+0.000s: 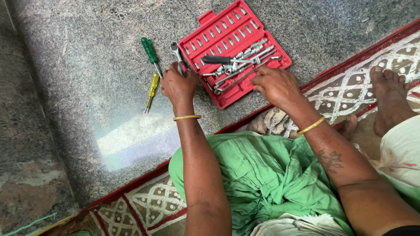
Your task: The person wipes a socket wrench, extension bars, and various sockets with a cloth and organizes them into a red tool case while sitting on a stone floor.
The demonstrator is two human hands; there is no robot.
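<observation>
Grey speckled stone flooring fills most of the view, edged by a red-bordered painted pattern where the person sits in green cloth. A metal ratchet wrench (176, 53) lies partly under the left hand (178, 85); its round head points away from the person and its long axis runs toward the palm, so the handle end is covered by the fingers. That hand is closed down over the handle, though whether it truly grips or only presses is hard to make out. Just to the far side of this grip, away from the case, lie a green-handled screwdriver (150, 52) and a smaller yellow one (152, 90), both roughly parallel to the wrench. On the other side sits the open red tool case (234, 50), its sockets in rows and loose long tools piled within. The right hand (276, 84) rests at the case's near edge, fingers curled on a thin metal rod (236, 78); its fingertips are hidden. A bare foot (389, 94) shows beyond.
</observation>
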